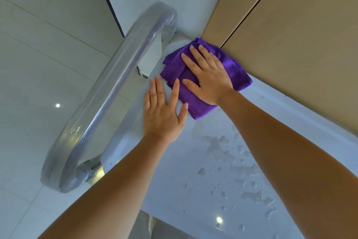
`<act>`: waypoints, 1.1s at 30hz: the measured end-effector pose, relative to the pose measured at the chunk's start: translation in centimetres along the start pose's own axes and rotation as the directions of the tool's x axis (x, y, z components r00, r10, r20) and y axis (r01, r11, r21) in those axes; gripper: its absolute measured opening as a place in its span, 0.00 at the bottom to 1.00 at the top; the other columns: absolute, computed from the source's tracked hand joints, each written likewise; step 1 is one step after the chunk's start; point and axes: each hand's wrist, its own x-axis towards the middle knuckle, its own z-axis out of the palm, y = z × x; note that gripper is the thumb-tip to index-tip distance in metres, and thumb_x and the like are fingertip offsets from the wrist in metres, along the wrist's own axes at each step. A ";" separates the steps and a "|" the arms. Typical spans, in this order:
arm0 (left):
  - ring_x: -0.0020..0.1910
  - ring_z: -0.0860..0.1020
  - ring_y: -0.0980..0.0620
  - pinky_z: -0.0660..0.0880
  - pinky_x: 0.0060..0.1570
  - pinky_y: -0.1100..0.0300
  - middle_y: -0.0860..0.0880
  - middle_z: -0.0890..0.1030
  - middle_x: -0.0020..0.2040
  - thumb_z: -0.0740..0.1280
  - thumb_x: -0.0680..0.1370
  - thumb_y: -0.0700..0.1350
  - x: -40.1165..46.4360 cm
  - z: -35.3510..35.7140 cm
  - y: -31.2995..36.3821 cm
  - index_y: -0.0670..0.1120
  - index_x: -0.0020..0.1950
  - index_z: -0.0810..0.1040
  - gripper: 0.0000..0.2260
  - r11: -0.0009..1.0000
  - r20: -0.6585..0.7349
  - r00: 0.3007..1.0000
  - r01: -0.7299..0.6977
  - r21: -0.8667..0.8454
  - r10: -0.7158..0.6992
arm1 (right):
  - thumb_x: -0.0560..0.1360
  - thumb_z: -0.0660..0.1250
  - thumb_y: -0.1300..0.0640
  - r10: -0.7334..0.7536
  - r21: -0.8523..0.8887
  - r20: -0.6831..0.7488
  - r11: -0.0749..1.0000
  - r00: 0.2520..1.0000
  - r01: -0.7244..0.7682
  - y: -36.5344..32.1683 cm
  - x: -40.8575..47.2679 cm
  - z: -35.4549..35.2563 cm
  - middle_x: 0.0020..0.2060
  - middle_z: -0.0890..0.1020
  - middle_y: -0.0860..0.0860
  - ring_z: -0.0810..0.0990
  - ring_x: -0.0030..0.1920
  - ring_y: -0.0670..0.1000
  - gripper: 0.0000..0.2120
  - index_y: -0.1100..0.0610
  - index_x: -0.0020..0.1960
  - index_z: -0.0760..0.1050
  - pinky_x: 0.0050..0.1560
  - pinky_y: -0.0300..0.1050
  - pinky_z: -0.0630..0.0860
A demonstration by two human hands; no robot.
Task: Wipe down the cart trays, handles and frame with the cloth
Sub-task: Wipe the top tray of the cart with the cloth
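Two bare forearms reach over the white plastic cart tray, which is beaded with water droplets. Left hand lies flat, fingers spread, on the tray's rim, holding nothing. Right hand presses open-palmed on the folded purple microfibre cloth at the far corner. Beside them, the film-wrapped silver metal handle runs lengthwise away.

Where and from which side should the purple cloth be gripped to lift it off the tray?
Probably the loose near corner of the purple cloth, approached from the person's side: it sticks out flat past the right hand pressing the middle, with bare tray in front.
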 end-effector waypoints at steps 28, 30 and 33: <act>0.70 0.66 0.39 0.61 0.65 0.40 0.42 0.69 0.71 0.52 0.78 0.47 0.4 -0.6 0.0 0.46 0.70 0.69 0.22 0.951 0.120 0.944 -0.307 -0.031 0.309 | 0.77 0.50 0.37 0.902 0.311 -0.030 0.418 0.431 -0.854 -2.1 -4.1 2.4 0.76 0.45 0.59 0.40 0.75 0.62 0.35 0.53 0.77 0.44 0.73 0.57 0.38; 0.71 0.64 0.40 0.59 0.67 0.41 0.43 0.67 0.72 0.50 0.78 0.48 0.4 -0.6 -0.1 0.47 0.71 0.68 0.22 0.954 0.149 0.942 -0.296 -0.040 0.299 | 0.76 0.48 0.33 0.918 0.331 0.004 0.372 0.395 -0.867 -2.7 -4.2 2.4 0.76 0.44 0.59 0.39 0.75 0.63 0.38 0.53 0.77 0.42 0.72 0.58 0.37; 0.75 0.56 0.43 0.48 0.71 0.44 0.45 0.60 0.75 0.44 0.78 0.53 0.6 -1.2 -0.1 0.49 0.74 0.62 0.25 0.957 0.221 0.932 -0.274 -0.094 0.288 | 0.75 0.47 0.30 0.918 0.328 0.012 0.372 0.398 -0.868 -3.4 -4.6 2.6 0.76 0.44 0.59 0.38 0.75 0.63 0.40 0.51 0.77 0.40 0.72 0.58 0.36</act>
